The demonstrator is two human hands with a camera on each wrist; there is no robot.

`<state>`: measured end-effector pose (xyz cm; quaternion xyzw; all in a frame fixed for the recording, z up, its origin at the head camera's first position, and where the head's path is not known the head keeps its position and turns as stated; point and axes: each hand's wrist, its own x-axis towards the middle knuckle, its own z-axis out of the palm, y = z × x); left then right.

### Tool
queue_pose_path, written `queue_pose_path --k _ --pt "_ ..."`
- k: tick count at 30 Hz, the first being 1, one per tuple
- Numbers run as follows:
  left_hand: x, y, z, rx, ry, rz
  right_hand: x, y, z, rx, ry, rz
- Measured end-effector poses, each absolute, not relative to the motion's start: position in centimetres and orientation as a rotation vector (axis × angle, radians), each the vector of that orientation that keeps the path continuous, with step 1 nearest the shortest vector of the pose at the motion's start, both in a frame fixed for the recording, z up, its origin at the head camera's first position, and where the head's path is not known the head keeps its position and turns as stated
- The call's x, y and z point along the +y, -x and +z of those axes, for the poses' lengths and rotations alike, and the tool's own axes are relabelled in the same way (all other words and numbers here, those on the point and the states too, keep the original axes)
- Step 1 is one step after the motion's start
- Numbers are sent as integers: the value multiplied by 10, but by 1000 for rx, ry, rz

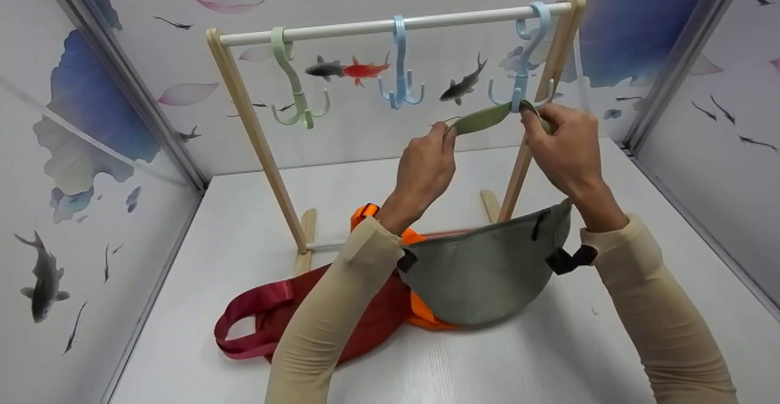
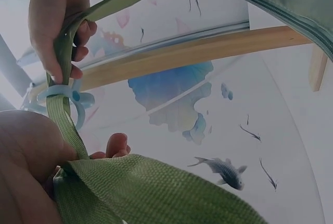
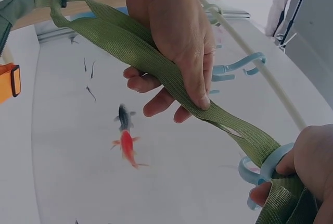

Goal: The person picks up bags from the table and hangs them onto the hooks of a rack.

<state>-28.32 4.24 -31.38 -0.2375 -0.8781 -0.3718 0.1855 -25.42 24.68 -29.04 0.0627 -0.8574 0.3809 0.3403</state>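
Note:
Both hands hold the green webbing strap (image 1: 484,120) of a grey-green waist bag (image 1: 487,276). My left hand (image 1: 426,163) pinches it left of the right-hand light blue hook (image 1: 520,84). Close beside that hook, my right hand (image 1: 567,145) grips the strap, thumb and fingers curled on it. The strap passes through the hook's lower prongs, as the strap (image 3: 229,122) shows in the right wrist view. The bag body hangs below the hands, zipper edge up, with black buckles at its ends. In the left wrist view the strap (image 2: 156,187) sweeps wide across the bottom.
A wooden rack with a white rail (image 1: 341,31) stands on the white table (image 1: 183,318). A green hook (image 1: 292,81) and another blue hook (image 1: 400,69) hang from the rail. A dark red bag (image 1: 372,325) and an orange bag (image 1: 426,312) lie behind the arms. Printed walls enclose the table.

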Motion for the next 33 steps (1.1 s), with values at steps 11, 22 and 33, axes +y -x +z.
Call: queue_pose_path --k 11,22,33 --pt "40 282 -318 -2529 727 -1063 252 258 -298 -2206 -154 942" --pt "36 283 -329 -2536 800 -1075 255 257 -304 -2230 -147 944" --pt "28 283 -335 -2556 775 -1099 254 260 -309 -2276 -128 967"
